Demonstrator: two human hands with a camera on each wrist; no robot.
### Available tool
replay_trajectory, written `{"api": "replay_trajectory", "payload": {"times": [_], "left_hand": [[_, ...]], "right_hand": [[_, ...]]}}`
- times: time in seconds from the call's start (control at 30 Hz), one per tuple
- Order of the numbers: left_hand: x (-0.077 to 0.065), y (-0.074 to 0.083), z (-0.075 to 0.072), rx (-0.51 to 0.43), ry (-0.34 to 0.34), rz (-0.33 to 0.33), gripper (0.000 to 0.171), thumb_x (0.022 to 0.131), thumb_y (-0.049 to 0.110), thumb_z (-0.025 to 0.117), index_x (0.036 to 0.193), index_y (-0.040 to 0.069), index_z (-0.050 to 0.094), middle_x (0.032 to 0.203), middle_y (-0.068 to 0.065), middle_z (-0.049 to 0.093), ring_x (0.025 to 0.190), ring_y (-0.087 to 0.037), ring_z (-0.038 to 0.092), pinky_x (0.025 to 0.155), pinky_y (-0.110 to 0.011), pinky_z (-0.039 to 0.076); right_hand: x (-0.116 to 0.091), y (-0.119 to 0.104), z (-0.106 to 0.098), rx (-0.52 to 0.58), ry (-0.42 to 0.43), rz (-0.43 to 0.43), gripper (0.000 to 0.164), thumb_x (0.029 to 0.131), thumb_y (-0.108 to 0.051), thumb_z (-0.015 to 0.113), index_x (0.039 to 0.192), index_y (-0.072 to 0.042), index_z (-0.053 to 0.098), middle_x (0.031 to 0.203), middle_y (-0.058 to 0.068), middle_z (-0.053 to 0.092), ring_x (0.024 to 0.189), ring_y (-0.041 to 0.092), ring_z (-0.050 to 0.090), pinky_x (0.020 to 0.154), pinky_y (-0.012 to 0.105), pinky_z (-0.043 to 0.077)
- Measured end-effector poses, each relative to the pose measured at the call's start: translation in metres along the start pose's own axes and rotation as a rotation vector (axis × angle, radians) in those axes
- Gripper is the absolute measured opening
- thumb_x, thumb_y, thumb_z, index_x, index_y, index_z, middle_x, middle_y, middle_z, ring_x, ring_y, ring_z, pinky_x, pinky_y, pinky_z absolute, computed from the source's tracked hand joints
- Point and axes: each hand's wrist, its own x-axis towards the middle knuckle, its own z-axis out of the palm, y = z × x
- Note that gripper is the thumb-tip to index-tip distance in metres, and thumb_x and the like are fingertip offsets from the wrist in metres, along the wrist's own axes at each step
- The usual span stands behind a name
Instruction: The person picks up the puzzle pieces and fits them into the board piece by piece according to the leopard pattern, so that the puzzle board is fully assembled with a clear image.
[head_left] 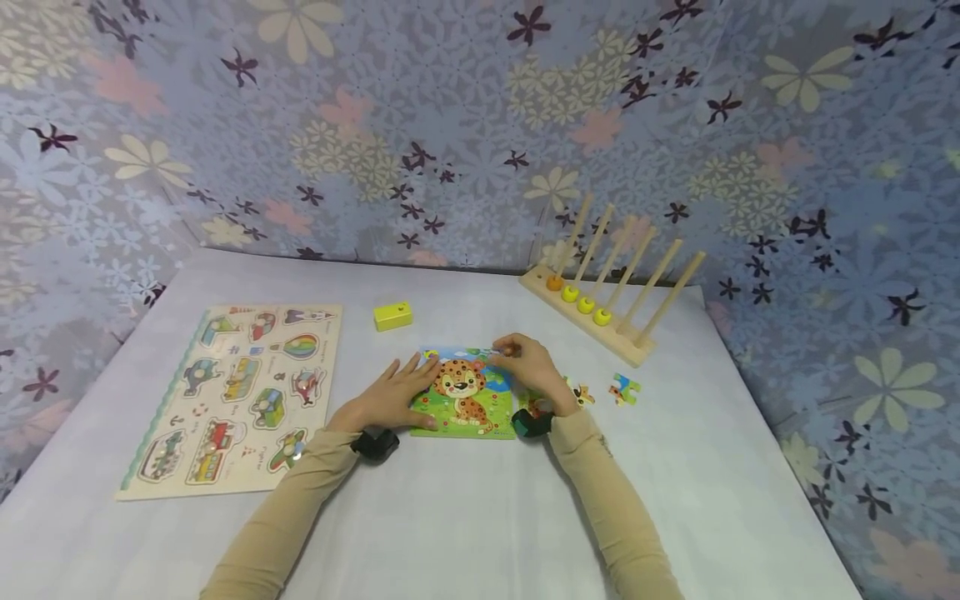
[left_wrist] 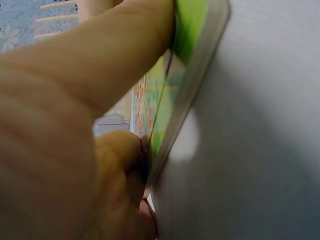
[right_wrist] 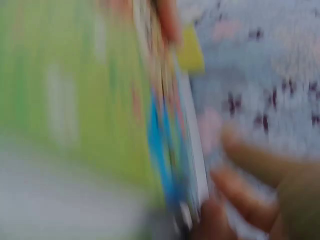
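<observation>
A jigsaw board (head_left: 468, 408) with a spotted leopard cub on green grass lies flat on the white table. My left hand (head_left: 393, 396) rests on its left side, fingers spread and thumb at the lower edge. In the left wrist view the thumb (left_wrist: 115, 45) lies across the board's pale edge (left_wrist: 192, 85). At the upper right corner my right hand (head_left: 528, 367) bends its fingers and thumb together, pinching a small puzzle piece (head_left: 512, 351) mostly hidden by them. Motion blurs the right wrist view, where the fingers (right_wrist: 250, 160) stand over the board's corner.
Loose puzzle pieces (head_left: 624, 389) lie right of the board, some partly under the right wrist. A wooden peg rack (head_left: 637, 354) with orange and yellow beads stands at back right. A yellow block (head_left: 393, 317) sits behind the board; a large picture-puzzle board (head_left: 247, 450) lies left.
</observation>
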Motion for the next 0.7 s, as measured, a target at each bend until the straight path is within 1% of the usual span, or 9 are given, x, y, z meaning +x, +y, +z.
{"api": "replay_trajectory", "payload": {"times": [0.07, 0.13, 0.23, 0.33, 0.4, 0.47, 0.57, 0.63, 0.7], "left_hand": [[0.0, 0.0, 0.0, -0.005, -0.004, -0.002, 0.096, 0.087, 0.049, 0.065, 0.155, 0.004, 0.014, 0.163, -0.013, 0.009, 0.151, -0.038, -0.001, 0.122, -0.058, -0.002], [0.0, 0.0, 0.0, -0.009, -0.003, -0.004, 0.096, 0.087, 0.049, 0.066, 0.155, 0.004, 0.015, 0.163, -0.013, 0.009, 0.151, -0.038, 0.0, 0.122, -0.058, -0.002], [-0.001, 0.0, -0.001, -0.014, -0.004, -0.011, 0.096, 0.087, 0.048, 0.066, 0.155, 0.004, 0.015, 0.164, -0.013, 0.008, 0.151, -0.038, -0.001, 0.122, -0.058, -0.002], [-0.001, -0.001, -0.003, -0.018, 0.0, -0.017, 0.096, 0.087, 0.047, 0.067, 0.155, 0.003, 0.015, 0.163, -0.013, 0.009, 0.151, -0.038, 0.0, 0.122, -0.058, -0.002], [-0.002, -0.001, -0.004, -0.013, -0.002, -0.022, 0.096, 0.086, 0.047, 0.067, 0.155, 0.004, 0.014, 0.164, -0.013, 0.008, 0.151, -0.037, -0.001, 0.122, -0.058, -0.002], [-0.003, -0.002, -0.004, -0.016, 0.001, -0.021, 0.097, 0.086, 0.047, 0.067, 0.155, 0.003, 0.014, 0.163, -0.014, 0.009, 0.151, -0.038, -0.001, 0.122, -0.058, -0.002], [-0.002, -0.001, -0.002, -0.024, 0.002, -0.018, 0.098, 0.086, 0.047, 0.068, 0.155, 0.003, 0.014, 0.163, -0.014, 0.009, 0.151, -0.038, -0.001, 0.121, -0.058, -0.002], [-0.001, -0.001, -0.001, -0.028, 0.004, -0.012, 0.097, 0.086, 0.046, 0.068, 0.155, 0.003, 0.014, 0.163, -0.014, 0.009, 0.151, -0.038, -0.001, 0.121, -0.059, -0.002], [0.0, -0.001, 0.001, -0.028, 0.007, -0.006, 0.097, 0.086, 0.046, 0.068, 0.155, 0.004, 0.015, 0.163, -0.014, 0.01, 0.151, -0.038, -0.001, 0.121, -0.058, -0.002]], "right_hand": [[-0.002, 0.008, -0.013, 0.056, -0.043, 0.001, 0.036, 0.096, -0.028, 0.061, 0.124, -0.006, 0.061, 0.111, 0.015, 0.064, 0.091, 0.023, 0.061, 0.066, 0.028, 0.052], [-0.005, 0.016, -0.027, 0.073, -0.062, 0.015, 0.036, 0.098, -0.028, 0.057, 0.126, -0.006, 0.059, 0.115, 0.017, 0.064, 0.089, 0.025, 0.062, 0.065, 0.029, 0.053], [-0.011, 0.031, -0.048, 0.045, -0.057, 0.039, 0.037, 0.1, -0.03, 0.054, 0.128, -0.006, 0.058, 0.123, 0.019, 0.063, 0.097, 0.028, 0.063, 0.074, 0.032, 0.056], [-0.021, 0.047, -0.065, 0.022, -0.039, 0.078, 0.038, 0.101, -0.032, 0.052, 0.13, -0.007, 0.057, 0.13, 0.019, 0.06, 0.108, 0.031, 0.06, 0.083, 0.036, 0.054], [-0.03, 0.055, -0.073, 0.001, -0.039, 0.089, 0.04, 0.101, -0.033, 0.05, 0.131, -0.007, 0.056, 0.131, 0.02, 0.058, 0.111, 0.031, 0.059, 0.083, 0.034, 0.053], [-0.039, 0.06, -0.079, 0.012, -0.06, 0.095, 0.04, 0.101, -0.032, 0.05, 0.132, -0.007, 0.055, 0.131, 0.021, 0.058, 0.106, 0.03, 0.059, 0.077, 0.032, 0.052], [-0.053, 0.066, -0.085, 0.032, -0.126, 0.055, 0.043, 0.1, -0.028, 0.053, 0.136, -0.004, 0.051, 0.128, 0.023, 0.057, 0.104, 0.029, 0.058, 0.074, 0.028, 0.051], [-0.061, 0.069, -0.089, 0.055, -0.18, 0.011, 0.047, 0.098, -0.023, 0.058, 0.139, -0.001, 0.046, 0.131, 0.025, 0.054, 0.109, 0.032, 0.055, 0.081, 0.033, 0.053], [-0.067, 0.072, -0.092, 0.053, -0.218, -0.04, 0.054, 0.094, -0.017, 0.063, 0.141, 0.0, 0.043, 0.135, 0.026, 0.05, 0.119, 0.036, 0.05, 0.093, 0.04, 0.051]]}}
